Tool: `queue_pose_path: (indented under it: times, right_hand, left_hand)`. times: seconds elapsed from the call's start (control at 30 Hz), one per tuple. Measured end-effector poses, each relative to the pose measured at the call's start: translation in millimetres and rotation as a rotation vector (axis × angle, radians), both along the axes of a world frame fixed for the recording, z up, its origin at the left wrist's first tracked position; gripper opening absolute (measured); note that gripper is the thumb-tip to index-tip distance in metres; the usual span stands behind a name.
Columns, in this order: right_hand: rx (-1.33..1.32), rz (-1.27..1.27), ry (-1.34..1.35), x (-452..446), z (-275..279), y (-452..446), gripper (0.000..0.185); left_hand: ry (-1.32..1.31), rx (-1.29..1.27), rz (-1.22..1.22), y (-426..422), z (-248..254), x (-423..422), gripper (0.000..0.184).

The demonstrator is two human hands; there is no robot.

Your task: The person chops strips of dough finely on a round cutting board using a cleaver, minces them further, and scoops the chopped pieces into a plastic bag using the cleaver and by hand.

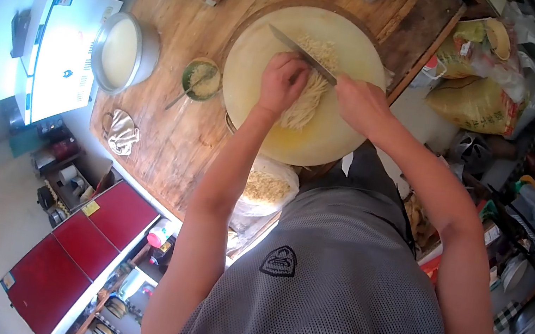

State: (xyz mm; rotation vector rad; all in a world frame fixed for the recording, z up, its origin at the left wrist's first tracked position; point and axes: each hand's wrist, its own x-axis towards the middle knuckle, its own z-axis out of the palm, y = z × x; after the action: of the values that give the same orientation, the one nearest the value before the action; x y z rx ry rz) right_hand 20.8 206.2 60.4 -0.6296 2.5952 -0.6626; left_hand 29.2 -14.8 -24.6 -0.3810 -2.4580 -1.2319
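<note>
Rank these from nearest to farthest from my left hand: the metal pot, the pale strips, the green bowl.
From your left hand:
1. Pale strips, right beside it on the board.
2. Green bowl, to its left.
3. Metal pot, farther left.

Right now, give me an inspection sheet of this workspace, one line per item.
Surface: wooden table, round board on it.
Job's things: knife across pale strips on the board; green bowl with spoon beside it.
Clutter: crumpled cloth and metal basin on the table.
Grips: right hand closed round the knife's handle; left hand by the blade, fingers curled, hold unclear.
Cables: nothing seen.
Surroundings: sacks at right, red cabinet at lower left.
</note>
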Motion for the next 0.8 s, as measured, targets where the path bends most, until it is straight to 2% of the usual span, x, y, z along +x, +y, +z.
queue_pose_path:
  times: [0.17, 0.4, 0.47, 0.67, 0.8]
  right_hand:
    - [0.164, -0.038, -0.122, 18, 15, 28, 0.016]
    - [0.175, -0.008, -0.086, 27, 39, 54, 0.018]
    - [0.114, 0.015, -0.022, 31, 43, 48, 0.012]
    - [0.044, 0.018, 0.002, 8, 6, 6, 0.013]
    - [0.056, 0.044, 0.018, 5, 2, 4, 0.014]
  left_hand:
    - [-0.006, -0.016, 0.024, -1, 3, 4, 0.012]
    - [0.016, 0.042, 0.013, 2, 9, 8, 0.013]
    - [0.008, 0.043, 0.004, 0, 9, 8, 0.014]
    - [-0.009, 0.009, -0.018, -2, 7, 6, 0.014]
    - [0.0, 0.013, 0.004, -2, 1, 6, 0.013]
